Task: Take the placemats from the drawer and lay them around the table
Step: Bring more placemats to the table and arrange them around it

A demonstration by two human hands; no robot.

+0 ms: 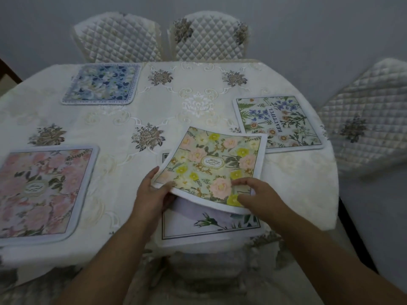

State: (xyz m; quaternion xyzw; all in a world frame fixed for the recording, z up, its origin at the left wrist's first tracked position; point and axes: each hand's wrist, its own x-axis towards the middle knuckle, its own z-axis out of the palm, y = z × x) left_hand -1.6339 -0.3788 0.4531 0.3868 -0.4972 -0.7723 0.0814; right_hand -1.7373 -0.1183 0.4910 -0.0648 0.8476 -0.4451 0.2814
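A placemat with yellow and pink flowers [211, 164] is lifted off the table at the near edge, curved upward. My left hand [152, 192] grips its near left corner and my right hand [257, 197] pinches its near right edge. Under it lies a white placemat with a dark border and a green sprig [198, 230]. A pink floral placemat [44, 190] lies at the near left, a blue floral placemat [101, 84] at the far left, and a placemat reading BEAUTIFUL [279, 122] at the right.
The table wears a cream embroidered cloth [193, 100]. Two quilted chairs [119, 38] [209, 36] stand at the far side, another quilted chair [365, 119] at the right, and a covered seat [202, 274] sits below the near edge.
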